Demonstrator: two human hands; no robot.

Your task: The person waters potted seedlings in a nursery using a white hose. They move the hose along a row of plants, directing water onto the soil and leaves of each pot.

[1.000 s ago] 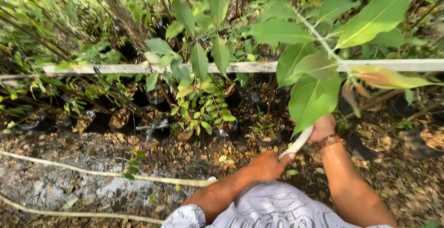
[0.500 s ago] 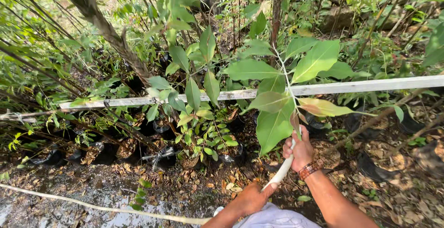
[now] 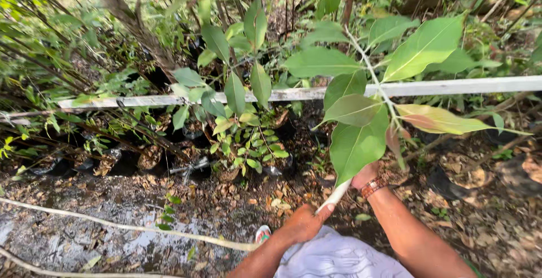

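Hands first: our left hand point(image 3: 302, 223) is clenched around the lower end of a pale sapling stem point(image 3: 334, 195), fingers wrapped over it. Our right hand point(image 3: 364, 174) sits higher on the same stem; big leaves point(image 3: 357, 142) cover most of it, so we cannot tell whether its fingers are gripping or just bracing. A beaded bracelet point(image 3: 374, 187) shows at that wrist.

Step in hand, as we judge it: holding the sapling steady, low over the leaf-littered ground point(image 3: 480, 221), just in front of the row of black nursery bags point(image 3: 113, 162) under the white rail point(image 3: 451, 86). Any next move calls for keeping both hands on the stem and watching that the top does not snag the rail.

Sapling look: stem thin, whitish, tilted up to the right; broad green leaves, one yellow-pink leaf point(image 3: 437, 120) on the right side. Base of the stem is hidden by our left hand.
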